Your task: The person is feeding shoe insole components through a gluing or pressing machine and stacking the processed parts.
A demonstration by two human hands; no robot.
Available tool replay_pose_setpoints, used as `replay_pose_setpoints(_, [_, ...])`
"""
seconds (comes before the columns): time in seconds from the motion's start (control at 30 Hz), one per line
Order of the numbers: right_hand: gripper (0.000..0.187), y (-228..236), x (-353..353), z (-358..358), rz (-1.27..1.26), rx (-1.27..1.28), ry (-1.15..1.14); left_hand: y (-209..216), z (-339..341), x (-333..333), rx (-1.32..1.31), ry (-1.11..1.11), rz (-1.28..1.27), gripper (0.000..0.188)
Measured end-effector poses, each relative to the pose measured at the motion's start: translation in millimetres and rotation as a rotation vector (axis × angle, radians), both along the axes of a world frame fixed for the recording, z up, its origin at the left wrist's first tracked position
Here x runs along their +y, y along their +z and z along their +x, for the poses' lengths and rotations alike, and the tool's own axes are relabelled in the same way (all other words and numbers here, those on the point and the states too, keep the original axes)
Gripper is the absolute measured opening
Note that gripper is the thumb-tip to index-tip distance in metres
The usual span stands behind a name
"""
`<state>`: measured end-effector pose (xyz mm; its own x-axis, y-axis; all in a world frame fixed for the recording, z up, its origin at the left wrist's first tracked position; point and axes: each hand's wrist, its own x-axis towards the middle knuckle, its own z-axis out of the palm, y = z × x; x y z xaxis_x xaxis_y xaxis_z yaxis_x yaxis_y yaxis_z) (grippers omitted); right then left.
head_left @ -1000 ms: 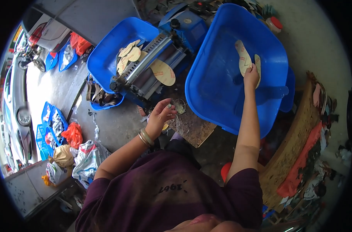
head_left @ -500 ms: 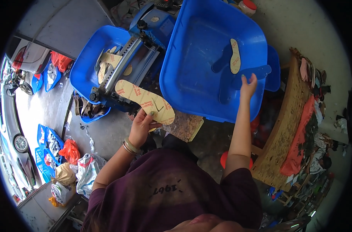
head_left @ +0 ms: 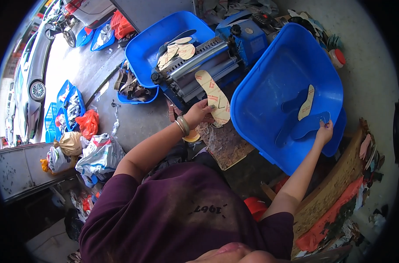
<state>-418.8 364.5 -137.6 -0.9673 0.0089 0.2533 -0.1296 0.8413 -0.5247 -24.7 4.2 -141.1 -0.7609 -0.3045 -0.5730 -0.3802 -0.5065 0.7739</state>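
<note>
The insole (head_left: 214, 97) has swung up, its long axis now pointing into the rollers (head_left: 204, 72); left hand (head_left: 198, 113) pinches its heel. Right hand (head_left: 324, 131) fingers curl over the tub (head_left: 269, 87) rim, fingertips hidden.

A blue roller machine (head_left: 208, 70) is sitting just beyond the fingers of the left hand (head_left: 198, 113). Behind it, farther from those fingers, a rear blue tub (head_left: 142, 52) is holding beige cut-outs (head_left: 177, 49). A speckled board (head_left: 228, 147) is lying just below them. Well off to their left, a red bag (head_left: 89, 122) and a white sack (head_left: 101, 151) are resting on the floor, and a silver car (head_left: 26, 83) is standing beyond. A wooden plank (head_left: 335, 184) is lying below the right hand (head_left: 324, 131) fingers.
</note>
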Motion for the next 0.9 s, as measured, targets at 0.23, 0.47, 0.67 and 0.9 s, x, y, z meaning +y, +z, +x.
replay_pose_setpoints(0.23, [0.026,130.4,-99.6,185.1,-0.415,0.405,0.595,-43.6,-34.9,-18.6,0.007,0.422,-0.02,0.046])
replay_pose_setpoints(0.47, [0.034,90.9,-153.3,333.7,-0.636,0.266,1.285,85.8,30.5,57.9,0.689,0.232,0.7,0.08])
replay_pose_setpoints(0.67, [0.057,65.5,-190.5,382.7,-0.615,-0.201,1.327,55.7,54.2,26.5,0.476,0.456,0.353,0.057])
replay_pose_setpoints(0.9, [0.053,-9.6,-213.1,398.6,-1.003,-0.83,0.975,12.3,65.8,23.3,0.324,0.298,-0.043,0.037])
